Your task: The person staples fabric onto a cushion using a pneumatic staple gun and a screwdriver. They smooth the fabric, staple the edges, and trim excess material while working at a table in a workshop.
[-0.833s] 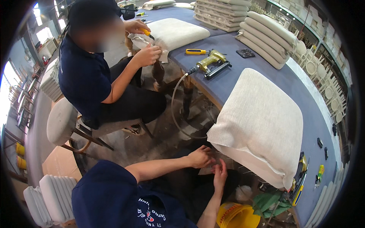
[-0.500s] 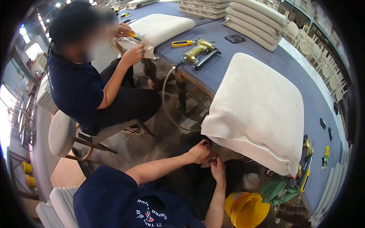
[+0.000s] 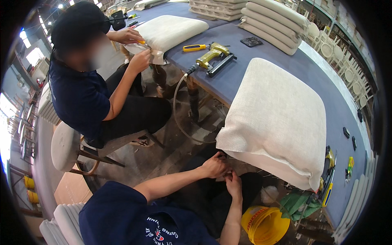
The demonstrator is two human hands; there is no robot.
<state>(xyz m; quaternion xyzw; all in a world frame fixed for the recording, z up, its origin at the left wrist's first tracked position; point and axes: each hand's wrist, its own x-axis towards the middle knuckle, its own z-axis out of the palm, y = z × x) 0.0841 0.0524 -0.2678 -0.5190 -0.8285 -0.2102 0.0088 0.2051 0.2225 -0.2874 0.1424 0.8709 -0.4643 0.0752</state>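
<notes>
Both hands, left hand (image 3: pixel 214 165) and right hand (image 3: pixel 233 182), pinched loose fabric under the near edge of the seat cushion (image 3: pixel 277 118), which overhung the desk (image 3: pixel 228 77). It looked soft, bulky and light; its stiffer underside edge seemed the best hold.

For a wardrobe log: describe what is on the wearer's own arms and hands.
Both forearms are bare, and the left hand and right hand wear no gloves. A short dark navy sleeve covers the left upper arm. It belongs to a navy T-shirt with a white and red print on its front.
</notes>
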